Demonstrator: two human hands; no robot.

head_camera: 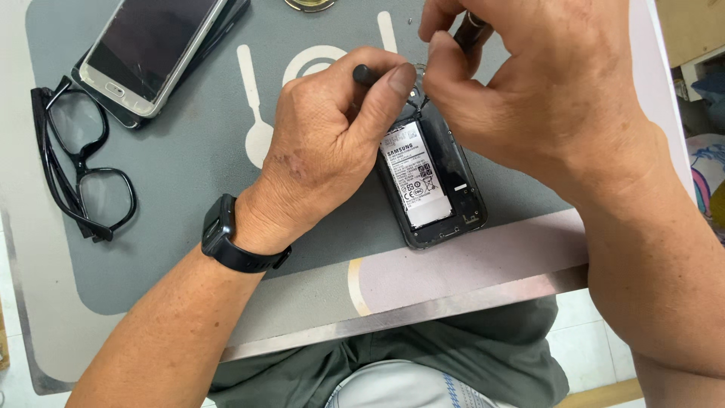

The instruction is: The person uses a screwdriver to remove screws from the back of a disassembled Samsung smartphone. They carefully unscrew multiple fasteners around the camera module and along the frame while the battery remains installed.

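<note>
There is a single view, from a camera worn on the person's head. It looks steeply down, almost straight onto the desk (453,298), from close above. The opened phone (434,185) lies a little right of the picture's middle, with both forearms rising toward it from the bottom edge. The desk's near metal edge runs slantwise below the phone, and the person's lap shows beneath it. Left of the phone, black eyeglasses (75,162) lie near the frame's left edge.

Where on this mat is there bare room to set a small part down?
Bare mat lies between the glasses and the left hand, and below the glasses. It is crowded around the opened phone, under the right hand.
</note>
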